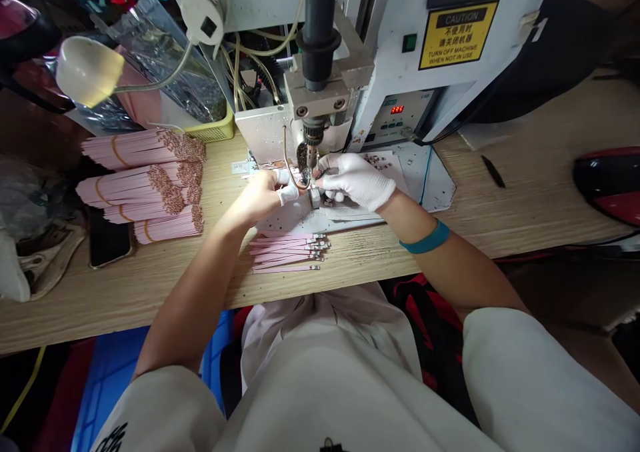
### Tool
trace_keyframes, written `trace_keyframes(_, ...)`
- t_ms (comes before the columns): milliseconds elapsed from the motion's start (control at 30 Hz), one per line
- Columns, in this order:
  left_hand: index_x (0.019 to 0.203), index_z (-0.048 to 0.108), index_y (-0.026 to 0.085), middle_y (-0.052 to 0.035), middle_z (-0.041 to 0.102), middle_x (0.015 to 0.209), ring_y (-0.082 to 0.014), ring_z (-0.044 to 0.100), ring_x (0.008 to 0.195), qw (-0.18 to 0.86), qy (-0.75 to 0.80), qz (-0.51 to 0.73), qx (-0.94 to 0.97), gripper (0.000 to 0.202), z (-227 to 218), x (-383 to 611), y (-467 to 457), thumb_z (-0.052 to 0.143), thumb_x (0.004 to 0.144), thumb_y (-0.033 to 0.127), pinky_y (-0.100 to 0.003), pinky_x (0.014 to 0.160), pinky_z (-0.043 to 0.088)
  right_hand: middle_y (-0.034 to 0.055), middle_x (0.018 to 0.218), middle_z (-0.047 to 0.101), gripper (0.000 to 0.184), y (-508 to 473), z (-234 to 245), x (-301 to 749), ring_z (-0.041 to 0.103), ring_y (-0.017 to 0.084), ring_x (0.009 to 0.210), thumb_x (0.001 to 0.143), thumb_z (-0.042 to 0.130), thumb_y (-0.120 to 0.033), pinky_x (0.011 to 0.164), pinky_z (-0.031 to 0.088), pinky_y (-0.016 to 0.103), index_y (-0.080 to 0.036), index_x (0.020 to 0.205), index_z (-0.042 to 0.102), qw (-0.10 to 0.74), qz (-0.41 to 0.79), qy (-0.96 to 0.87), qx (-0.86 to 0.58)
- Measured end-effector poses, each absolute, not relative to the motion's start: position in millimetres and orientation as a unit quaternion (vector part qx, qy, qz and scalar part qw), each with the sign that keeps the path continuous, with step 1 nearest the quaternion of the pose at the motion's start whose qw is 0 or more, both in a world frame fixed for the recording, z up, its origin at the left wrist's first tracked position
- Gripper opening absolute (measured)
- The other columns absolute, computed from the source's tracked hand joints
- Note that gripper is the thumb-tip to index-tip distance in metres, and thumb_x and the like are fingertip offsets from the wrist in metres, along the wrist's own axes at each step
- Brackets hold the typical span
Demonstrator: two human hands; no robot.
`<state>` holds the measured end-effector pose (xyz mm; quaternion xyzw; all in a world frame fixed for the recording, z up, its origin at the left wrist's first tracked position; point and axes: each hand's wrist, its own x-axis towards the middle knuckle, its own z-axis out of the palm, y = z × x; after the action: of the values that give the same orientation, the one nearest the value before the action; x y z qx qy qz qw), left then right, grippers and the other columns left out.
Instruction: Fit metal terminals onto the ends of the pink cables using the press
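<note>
Where the table (500, 225) edge runs nearest the body, a loose pile (287, 251) of pink strips with metal ends is seen, lying just short of the drop. Beyond it, the left hand (265, 195) is pinched together on one strip (295, 171) under the tip (313, 155) of the machine (390, 52). The gloved right hand (360, 180) is set against it from the other side; whether its fingers grip anything cannot be told. The strip is judged light, thin and bendable, and easily slid on the metal plate (435, 185), so it is best taken close to the metal end, where it should be stiffest. Little room is left around the tip, which is hemmed in by the machine behind. Open table is found to the right, while banded bundles (150, 185) and a phone (107, 242) crowd the left.
</note>
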<state>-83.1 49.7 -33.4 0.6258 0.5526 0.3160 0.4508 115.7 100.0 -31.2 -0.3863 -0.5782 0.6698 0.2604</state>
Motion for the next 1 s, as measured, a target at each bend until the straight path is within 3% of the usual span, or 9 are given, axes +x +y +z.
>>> trace_keyframes(600,0.064,0.067,0.012,0.0010,0.061,0.063,-0.0117,0.052,0.064,0.453,0.567,0.337,0.599,0.014,-25.9,-78.5,52.9,0.073,0.061,0.025,-0.024,0.064,0.044,-0.0009,0.064,0.053,0.019,101.3,-38.3,117.6,0.045,0.007,0.047,0.077,0.065,-0.001,0.035,0.030,0.017,-0.017,0.081,0.055,0.279,0.693,-0.554,-0.369)
trace_keyframes(867,0.060,0.063,0.012,0.0032,0.056,0.061,-0.0080,0.044,0.058,0.461,0.562,0.338,0.598,0.012,-27.2,-78.4,53.6,0.069,0.062,0.022,-0.022,0.057,0.034,-0.0014,0.062,0.051,0.021,98.0,-34.2,114.0,0.042,0.007,0.046,0.077,0.064,0.000,0.034,0.029,0.018,-0.018,0.079,0.053,0.275,0.680,-0.563,-0.381)
trace_keyframes(1000,0.067,0.069,0.013,0.0014,0.062,0.065,-0.0087,0.046,0.058,0.457,0.562,0.327,0.607,0.012,-26.7,-85.2,51.0,0.069,0.065,0.024,-0.022,0.055,0.034,-0.0013,0.064,0.053,0.015,103.2,-30.3,123.5,0.046,0.009,0.047,0.079,0.064,-0.006,0.036,0.032,0.020,-0.017,0.083,0.054,0.276,0.651,-0.597,-0.379)
